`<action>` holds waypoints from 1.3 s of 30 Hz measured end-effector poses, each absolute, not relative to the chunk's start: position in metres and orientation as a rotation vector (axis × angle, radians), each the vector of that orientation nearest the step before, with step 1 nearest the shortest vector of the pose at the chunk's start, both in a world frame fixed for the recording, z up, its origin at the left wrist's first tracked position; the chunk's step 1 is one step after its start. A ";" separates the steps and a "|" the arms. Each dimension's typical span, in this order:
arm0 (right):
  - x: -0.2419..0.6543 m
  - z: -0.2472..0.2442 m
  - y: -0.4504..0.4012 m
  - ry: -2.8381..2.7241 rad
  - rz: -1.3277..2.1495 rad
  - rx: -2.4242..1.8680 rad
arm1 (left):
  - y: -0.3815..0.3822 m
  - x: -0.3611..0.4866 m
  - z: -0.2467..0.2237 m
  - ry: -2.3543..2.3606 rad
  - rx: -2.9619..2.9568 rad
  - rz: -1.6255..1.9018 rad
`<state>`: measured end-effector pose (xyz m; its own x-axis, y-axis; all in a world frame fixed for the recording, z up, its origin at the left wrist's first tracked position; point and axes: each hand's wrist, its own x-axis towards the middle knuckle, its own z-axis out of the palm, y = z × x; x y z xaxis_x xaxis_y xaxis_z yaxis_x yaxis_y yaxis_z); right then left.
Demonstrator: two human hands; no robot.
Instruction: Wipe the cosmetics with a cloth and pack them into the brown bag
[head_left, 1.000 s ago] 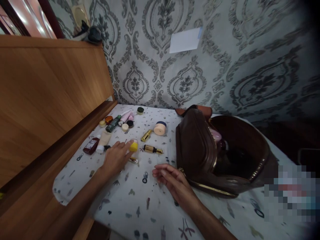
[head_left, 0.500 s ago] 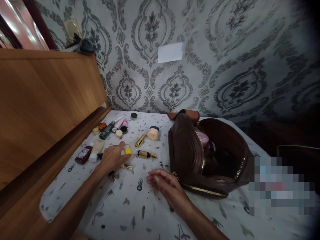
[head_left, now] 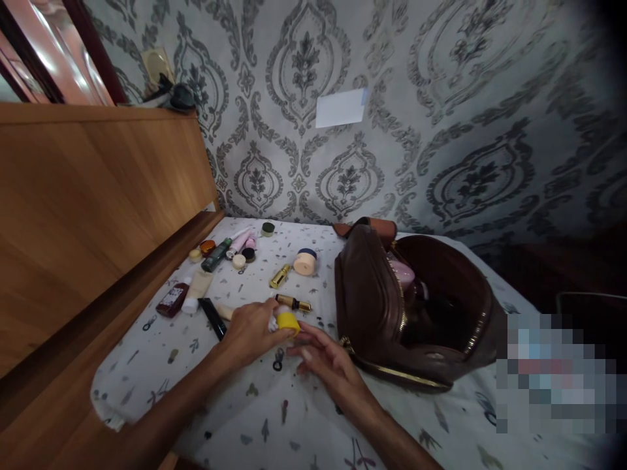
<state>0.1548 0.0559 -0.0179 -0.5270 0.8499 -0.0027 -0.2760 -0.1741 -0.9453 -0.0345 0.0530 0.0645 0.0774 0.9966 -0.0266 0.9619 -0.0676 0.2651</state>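
Note:
My left hand (head_left: 249,333) grips a small white container with a yellow cap (head_left: 288,322), its cap end pointing right. My right hand (head_left: 326,356) is open beside it, palm turned inward, fingertips close to the yellow cap; whether they touch I cannot tell. Just behind the cap lies a black-and-gold tube (head_left: 292,302), and a gold lipstick-like tube (head_left: 279,277) sits further back. A black flat case (head_left: 212,318) is partly covered by my left hand. To the right stands a brown leather bag (head_left: 365,294), unzipped, with a pink item (head_left: 402,273) inside.
Further left lie a dark red bottle (head_left: 172,299), a beige tube (head_left: 198,292), a green bottle (head_left: 216,254) and several small jars. A peach jar with a dark lid (head_left: 305,263) stands near the bag. A wooden panel (head_left: 108,176) borders the left, a patterned wall the back.
My left hand has carried the yellow-capped container rightward, close to my right hand. My right hand has barely moved. The view has shifted slightly.

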 end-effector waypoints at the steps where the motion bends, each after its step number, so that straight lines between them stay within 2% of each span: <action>1: 0.155 -0.018 0.056 -1.288 1.806 -0.721 | 0.054 -0.036 0.062 2.005 2.136 0.236; 13: 0.155 -0.017 0.056 -1.331 1.800 -0.763 | 0.052 -0.034 0.044 2.061 2.184 0.258; 19: 0.151 -0.022 0.058 -1.311 1.752 -0.779 | 0.046 -0.032 0.043 2.040 2.236 0.378; 27: 0.146 -0.028 0.060 -1.272 1.759 -0.816 | 0.032 -0.010 0.036 1.879 2.421 0.493; 31: 0.147 -0.029 0.060 -1.254 1.668 -0.869 | 0.034 -0.029 0.036 1.792 2.464 0.527; 36: 0.146 -0.022 0.057 -1.355 1.653 -0.946 | 0.033 -0.111 0.063 2.417 2.114 0.510; 39: 0.143 -0.018 0.060 -1.440 1.519 -0.986 | 0.022 -0.158 0.076 2.725 1.856 0.336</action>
